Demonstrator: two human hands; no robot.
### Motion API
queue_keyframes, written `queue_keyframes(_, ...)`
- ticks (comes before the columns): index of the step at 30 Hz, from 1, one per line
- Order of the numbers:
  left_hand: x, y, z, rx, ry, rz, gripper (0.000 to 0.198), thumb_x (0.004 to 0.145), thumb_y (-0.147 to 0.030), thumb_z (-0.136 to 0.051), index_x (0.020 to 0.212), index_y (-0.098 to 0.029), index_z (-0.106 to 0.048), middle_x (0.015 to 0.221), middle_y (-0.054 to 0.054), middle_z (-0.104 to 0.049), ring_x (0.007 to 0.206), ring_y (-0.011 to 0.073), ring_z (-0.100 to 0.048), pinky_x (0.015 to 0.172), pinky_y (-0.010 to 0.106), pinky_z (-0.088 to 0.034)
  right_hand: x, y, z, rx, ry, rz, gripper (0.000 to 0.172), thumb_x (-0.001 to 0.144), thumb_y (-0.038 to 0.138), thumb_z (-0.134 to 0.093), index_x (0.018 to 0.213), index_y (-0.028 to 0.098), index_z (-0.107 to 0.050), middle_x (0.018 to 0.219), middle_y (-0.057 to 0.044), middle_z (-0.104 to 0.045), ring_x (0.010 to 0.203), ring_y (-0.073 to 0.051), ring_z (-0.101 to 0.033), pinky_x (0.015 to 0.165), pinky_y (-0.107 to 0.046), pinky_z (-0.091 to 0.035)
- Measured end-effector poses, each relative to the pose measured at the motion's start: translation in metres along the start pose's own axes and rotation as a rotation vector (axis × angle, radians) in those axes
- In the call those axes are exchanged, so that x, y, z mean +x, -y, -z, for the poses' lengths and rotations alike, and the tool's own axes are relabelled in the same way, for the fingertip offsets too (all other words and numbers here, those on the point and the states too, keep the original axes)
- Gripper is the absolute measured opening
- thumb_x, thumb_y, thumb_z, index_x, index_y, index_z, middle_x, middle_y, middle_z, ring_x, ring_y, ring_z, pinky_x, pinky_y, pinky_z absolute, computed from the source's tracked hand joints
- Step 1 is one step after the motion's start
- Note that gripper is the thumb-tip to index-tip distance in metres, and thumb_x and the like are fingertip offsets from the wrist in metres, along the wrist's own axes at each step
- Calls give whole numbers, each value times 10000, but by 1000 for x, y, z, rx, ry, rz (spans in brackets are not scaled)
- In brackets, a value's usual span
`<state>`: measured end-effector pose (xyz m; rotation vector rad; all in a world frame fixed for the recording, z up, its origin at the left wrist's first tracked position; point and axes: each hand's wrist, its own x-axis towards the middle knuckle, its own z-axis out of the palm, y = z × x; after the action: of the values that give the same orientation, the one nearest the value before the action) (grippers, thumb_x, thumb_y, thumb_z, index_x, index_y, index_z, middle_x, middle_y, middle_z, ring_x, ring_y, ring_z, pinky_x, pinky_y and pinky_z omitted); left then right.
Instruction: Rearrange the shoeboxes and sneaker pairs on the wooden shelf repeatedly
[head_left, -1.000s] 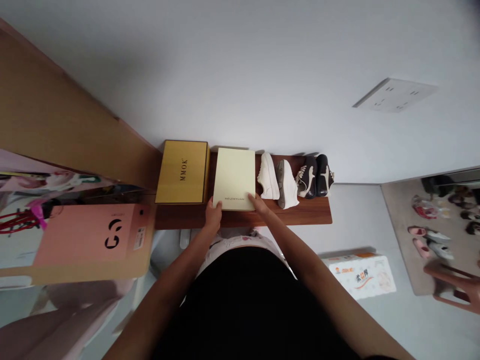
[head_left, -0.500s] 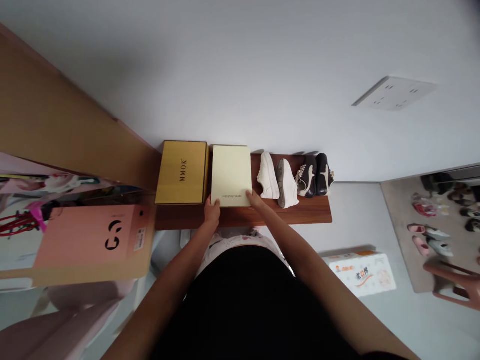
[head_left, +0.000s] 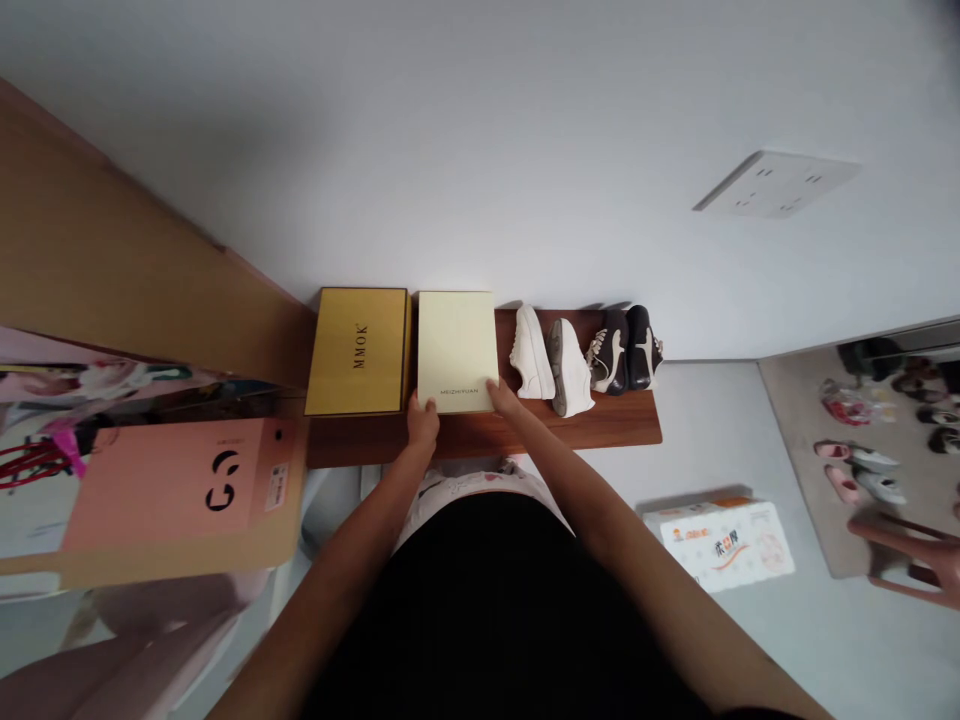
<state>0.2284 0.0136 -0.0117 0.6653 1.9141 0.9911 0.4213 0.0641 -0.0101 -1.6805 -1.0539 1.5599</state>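
Observation:
A cream shoe box (head_left: 456, 350) lies flat on a dark wooden shelf (head_left: 525, 435), its left side against a gold box (head_left: 358, 351) marked MMOK. My left hand (head_left: 423, 422) grips the cream box at its near left corner. My right hand (head_left: 504, 398) holds its near right corner, fingers pressed to the box's edge. To the right of the box stand a pair of white sneakers (head_left: 550, 361) and a pair of dark shoes (head_left: 627, 349), toes toward the wall.
A white wall rises behind the shelf, with a socket plate (head_left: 776, 183) at the upper right. A tan wooden panel (head_left: 112, 270) and a pink box (head_left: 176, 490) are at the left. On the floor at the right lie a tissue pack (head_left: 724, 540), a mat with several shoes (head_left: 855, 470) and a stool (head_left: 915, 560).
The cream box has slid left and back on the shelf, closing the gap to the gold box. Both hands moved with it, still at its near corners.

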Motion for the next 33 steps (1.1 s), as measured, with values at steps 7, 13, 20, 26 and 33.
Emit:
queue_keyframes(7, -1, -14, 1, 58, -7, 10, 539, 971, -257, -609, 1500, -167, -559, 1480, 180, -654, 1387, 276, -620, 1244, 422, -411, 0, 0, -2, 9, -16, -22, 653, 996, 612, -595, 1478, 171, -586, 1499, -143, -650, 1438, -272, -569, 1263, -460, -384)
queue_keyframes(13, -36, -26, 10, 209, -41, -171, 666, 948, -280, -670, 1568, -136, -475, 1678, 214, -430, 1606, 301, -353, 1348, 428, -217, -44, -18, 35, 17, -140, 3, 673, 916, 717, -632, 1367, 218, -674, 1465, -127, -669, 1440, -321, -569, 1279, -512, -379)
queue_keyframes(20, -79, -36, -46, 105, 335, -252, 572, 888, -257, -753, 1441, -211, -616, 1537, 167, -565, 1483, 306, -510, 1279, 458, -365, -88, -46, 138, -41, -553, 93, 626, 907, 666, -628, 1275, 162, -667, 1276, -184, -725, 1174, -314, -684, 1083, -501, -546)
queue_keyframes(26, -75, -38, -125, 189, 471, -271, 706, 824, -231, -814, 1479, -175, -559, 1543, 208, -541, 1511, 352, -470, 1286, 492, -333, -67, -56, 196, -321, -565, 59, 765, 731, 593, -826, 1295, 108, -649, 1333, -232, -660, 1306, -385, -571, 1172, -548, -444)
queue_keyframes(33, -59, -23, -184, 308, 388, -153, 834, 674, -221, -921, 1415, -129, -551, 1489, 226, -579, 1499, 391, -456, 1260, 498, -338, -39, -63, 214, -454, -303, 7, 599, 544, 435, -952, 1010, 201, -657, 1122, -127, -704, 1172, -371, -614, 1077, -536, -502)
